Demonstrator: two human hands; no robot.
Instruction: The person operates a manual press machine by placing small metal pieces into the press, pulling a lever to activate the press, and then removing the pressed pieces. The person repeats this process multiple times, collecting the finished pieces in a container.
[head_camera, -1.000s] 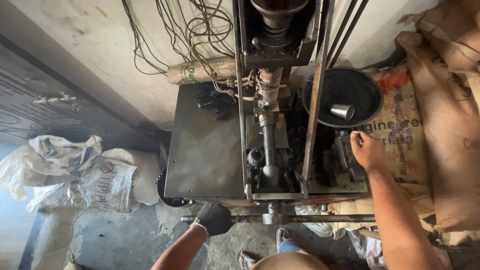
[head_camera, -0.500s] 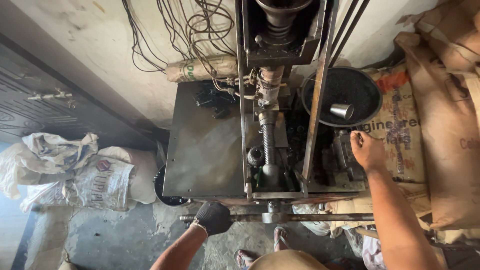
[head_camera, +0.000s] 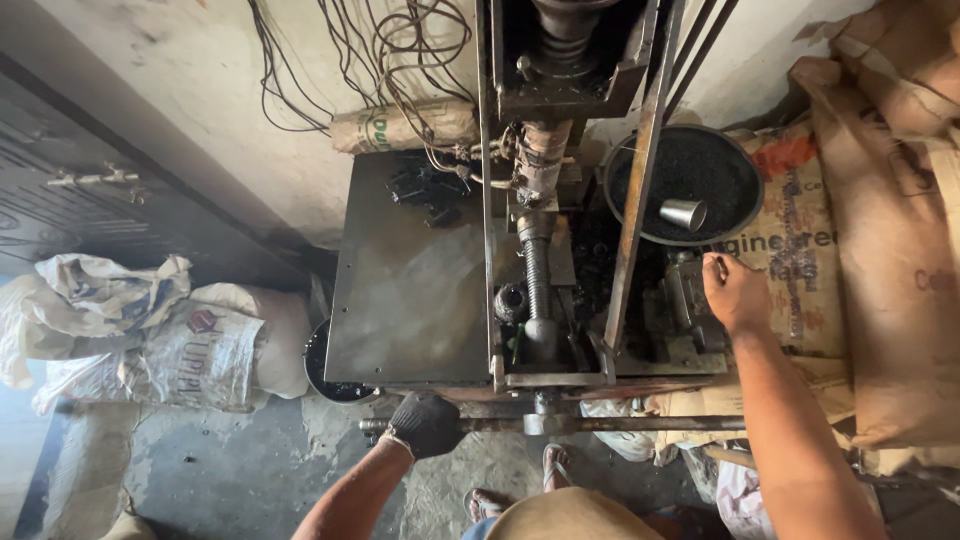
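I look down on a greasy metal press machine (head_camera: 545, 290) with a vertical screw shaft. My left hand (head_camera: 425, 424), in a dark glove, grips the left end of a long horizontal steel bar (head_camera: 640, 424) that crosses the machine's front. My right hand (head_camera: 735, 293) is bare and rests, fingers curled, on a metal part at the machine's right side. Just beyond that hand stands a round black pan (head_camera: 685, 185) full of dark powder with a small steel cup (head_camera: 685, 213) in it.
A flat steel plate (head_camera: 410, 290) forms the machine's left side. Filled sacks (head_camera: 150, 330) lie on the floor at left, brown sacks (head_camera: 885, 250) are stacked at right. Loose wires (head_camera: 380, 50) hang on the wall behind. My sandalled feet (head_camera: 520, 490) stand below the bar.
The view has shifted slightly. Both hands stay where they were, the left on the bar and the right on the machine's right side.
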